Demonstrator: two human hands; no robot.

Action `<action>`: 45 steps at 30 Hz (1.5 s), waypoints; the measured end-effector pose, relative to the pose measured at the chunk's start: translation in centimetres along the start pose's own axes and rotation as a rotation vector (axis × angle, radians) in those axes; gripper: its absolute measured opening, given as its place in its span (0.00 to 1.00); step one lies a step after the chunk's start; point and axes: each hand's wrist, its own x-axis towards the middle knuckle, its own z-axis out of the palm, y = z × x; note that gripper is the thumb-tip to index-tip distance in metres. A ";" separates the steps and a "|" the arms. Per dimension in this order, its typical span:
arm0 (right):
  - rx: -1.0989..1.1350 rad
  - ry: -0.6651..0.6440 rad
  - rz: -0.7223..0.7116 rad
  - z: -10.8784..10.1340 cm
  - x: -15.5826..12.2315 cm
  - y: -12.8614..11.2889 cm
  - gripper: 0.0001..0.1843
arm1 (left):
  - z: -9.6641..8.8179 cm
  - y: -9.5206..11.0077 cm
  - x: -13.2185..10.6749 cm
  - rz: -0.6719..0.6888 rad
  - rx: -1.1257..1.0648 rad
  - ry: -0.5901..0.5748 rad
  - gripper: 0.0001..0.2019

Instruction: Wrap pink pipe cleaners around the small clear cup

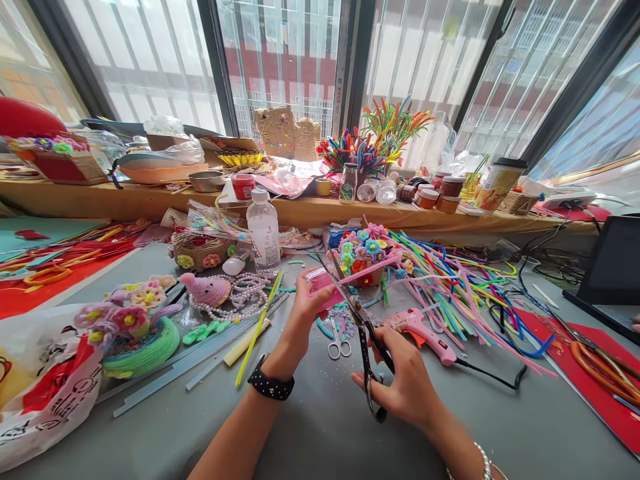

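Pink fuzzy strip [374, 269] reaches far and right from my left grip [301, 315], pinched on its near part; my right grip [407, 373] clasps black-handled scissors [357, 309], parted blades by the strip.

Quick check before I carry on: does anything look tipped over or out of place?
Yes, mildly. A small clear bottle lies on its side, seemingly tipped over, beside the upright clear plastic water bottle. The pink plastic glue gun also lies on its side near the right hand. No obvious damage.
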 end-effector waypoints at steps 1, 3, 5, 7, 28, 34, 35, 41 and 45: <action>-0.002 0.002 -0.005 0.0 0.0 0.0 0.15 | 0.0 0.1 0.0 -0.002 -0.005 -0.002 0.26; -0.011 0.008 -0.020 0.0 0.0 0.0 0.13 | 0.0 0.3 -0.2 -0.006 -0.005 -0.007 0.25; -0.023 0.019 -0.038 0.0 0.0 0.1 0.10 | 0.1 0.5 -0.5 -0.002 0.009 -0.021 0.23; -0.029 0.034 -0.047 -0.1 0.1 0.0 0.08 | 0.1 0.8 -0.8 0.009 0.019 -0.036 0.20; 0.003 0.010 -0.013 0.3 0.0 -0.3 0.06 | 0.5 1.0 -1.5 -0.001 0.022 -0.060 0.15; 0.023 0.022 -0.029 0.2 -0.2 -0.3 0.12 | 0.5 1.0 -1.4 0.010 0.007 -0.069 0.17; 0.021 0.022 -0.030 0.2 -0.2 -0.3 0.13 | 0.5 1.0 -1.3 0.008 0.005 -0.069 0.17; 0.016 0.049 -0.015 0.2 -0.1 -0.4 0.15 | 0.4 1.0 -1.3 -0.018 0.023 -0.044 0.18; 0.006 0.050 -0.002 0.2 -0.1 -0.4 0.15 | 0.6 1.1 -1.5 -0.029 0.040 -0.023 0.18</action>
